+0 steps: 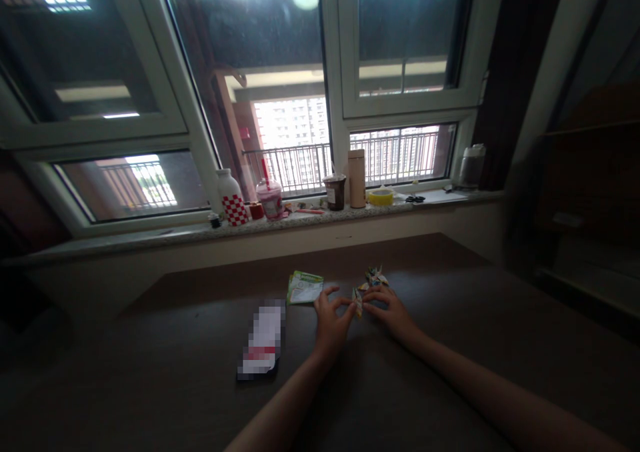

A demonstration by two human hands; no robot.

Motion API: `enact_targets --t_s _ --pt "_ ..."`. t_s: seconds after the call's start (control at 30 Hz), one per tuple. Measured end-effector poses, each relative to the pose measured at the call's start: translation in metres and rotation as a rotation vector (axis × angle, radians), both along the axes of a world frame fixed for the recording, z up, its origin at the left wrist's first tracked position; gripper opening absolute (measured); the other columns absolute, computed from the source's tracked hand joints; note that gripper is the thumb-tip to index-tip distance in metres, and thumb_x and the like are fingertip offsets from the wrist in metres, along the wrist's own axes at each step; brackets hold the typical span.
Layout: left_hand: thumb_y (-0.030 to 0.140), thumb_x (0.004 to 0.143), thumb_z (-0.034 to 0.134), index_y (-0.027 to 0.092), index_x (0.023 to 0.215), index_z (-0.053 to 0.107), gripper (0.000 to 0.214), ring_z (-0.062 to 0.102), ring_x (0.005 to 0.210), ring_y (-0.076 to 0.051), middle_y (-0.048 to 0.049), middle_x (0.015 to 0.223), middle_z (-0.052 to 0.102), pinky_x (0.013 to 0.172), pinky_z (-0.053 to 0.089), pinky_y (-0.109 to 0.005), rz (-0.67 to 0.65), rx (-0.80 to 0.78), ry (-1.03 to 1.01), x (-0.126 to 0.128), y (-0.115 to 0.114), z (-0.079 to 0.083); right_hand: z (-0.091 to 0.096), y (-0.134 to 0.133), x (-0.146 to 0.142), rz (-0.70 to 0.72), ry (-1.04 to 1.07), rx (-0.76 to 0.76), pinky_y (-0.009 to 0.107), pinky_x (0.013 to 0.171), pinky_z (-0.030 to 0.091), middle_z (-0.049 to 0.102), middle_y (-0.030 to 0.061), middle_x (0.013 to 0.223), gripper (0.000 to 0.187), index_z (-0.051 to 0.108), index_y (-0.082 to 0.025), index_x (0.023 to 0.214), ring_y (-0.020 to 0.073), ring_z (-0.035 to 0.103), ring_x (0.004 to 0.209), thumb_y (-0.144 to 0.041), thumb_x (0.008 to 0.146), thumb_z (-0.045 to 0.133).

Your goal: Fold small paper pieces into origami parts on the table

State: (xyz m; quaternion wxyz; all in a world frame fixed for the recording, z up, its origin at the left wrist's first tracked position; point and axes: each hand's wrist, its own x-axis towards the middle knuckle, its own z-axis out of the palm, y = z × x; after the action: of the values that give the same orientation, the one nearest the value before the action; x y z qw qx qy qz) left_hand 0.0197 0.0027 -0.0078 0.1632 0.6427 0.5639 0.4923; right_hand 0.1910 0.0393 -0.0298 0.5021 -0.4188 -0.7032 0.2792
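Note:
My left hand (331, 322) and my right hand (393, 313) meet over the dark table, fingertips pinched from both sides on a small folded piece of printed paper (357, 301). It is white, green and yellow, with a pointed top. Just beyond my right fingers lies a little heap of similar folded paper pieces (375, 277), partly hidden by that hand. Several flat green-and-white printed sheets (305, 289) lie beyond my left hand, close to its fingers. A phone-shaped object (263, 339) with a pixelated face rests to the left of my left wrist.
The brown table (200, 359) ends before a stone windowsill (300, 220). On the sill stand a red-checked white bottle (233, 202), a pink drink cup (270, 200), a dark drink cup (335, 192), a beige flask (357, 179), yellow tape (381, 197) and a clear jug (471, 167).

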Motion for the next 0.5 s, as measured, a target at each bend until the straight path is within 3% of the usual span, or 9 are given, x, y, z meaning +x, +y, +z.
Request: enact_targets --t_s 0.23,0.5 --pt "0.024 0.08 0.066 0.025 0.088 0.075 0.012 0.047 0.121 -0.025 -0.0055 0.119 0.055 0.108 0.037 -0.045 0.036 0.008 -0.03 0.0 -0.001 0.0022 0.0051 -0.0022 0.0 -0.033 0.028 0.006 0.044 0.102 0.038 0.069 0.007 0.097 0.024 0.072 -0.023 0.073 0.0256 0.059 0.105 -0.047 0.076 0.068" --pt "0.022 0.075 0.072 0.027 0.081 0.078 0.01 0.046 0.122 -0.027 -0.0054 0.121 0.055 0.109 0.035 -0.046 -0.021 0.007 -0.05 0.0004 -0.0027 0.0024 0.005 -0.0036 -0.0001 0.022 0.043 0.009 0.043 0.101 0.04 0.071 0.0079 0.099 0.025 0.07 -0.021 0.072 0.0248 0.061 0.104 -0.046 0.076 0.069"
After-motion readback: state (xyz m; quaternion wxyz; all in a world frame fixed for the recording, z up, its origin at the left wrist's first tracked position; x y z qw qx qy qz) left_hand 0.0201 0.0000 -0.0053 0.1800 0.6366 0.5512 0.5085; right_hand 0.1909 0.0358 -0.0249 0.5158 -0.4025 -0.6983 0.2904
